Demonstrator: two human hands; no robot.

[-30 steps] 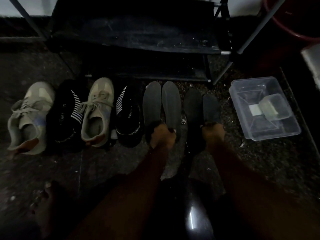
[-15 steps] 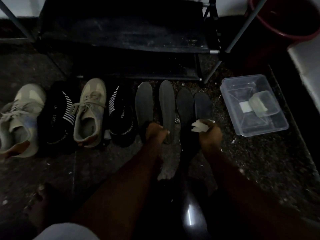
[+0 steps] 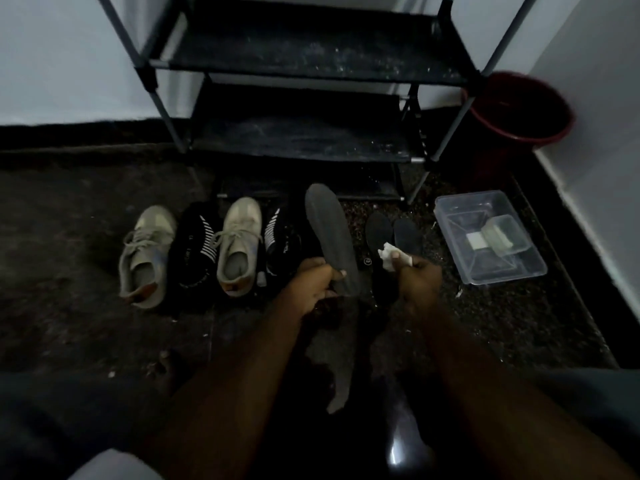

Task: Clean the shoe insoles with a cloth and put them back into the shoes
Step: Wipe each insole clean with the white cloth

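One long grey insole (image 3: 329, 230) in the grip of left hand (image 3: 311, 285), crumpled white cloth (image 3: 388, 254) in right hand (image 3: 420, 282)

The room is dimly lit. A dusty black shoe rack (image 3: 304, 60) on grey metal poles is set against a pale wall (image 3: 62, 64). A red bucket (image 3: 519, 112) is placed just beside it in the corner, on the dark speckled floor (image 3: 519, 323).

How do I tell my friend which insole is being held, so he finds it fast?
Find the black shoe rack, then the row of four shoes on the floor before it. Right of the last black striped shoe, the left hand grips a grey insole by its near end. It is lifted and paler, unlike the two dark insoles lying flat beyond the right hand's white cloth.
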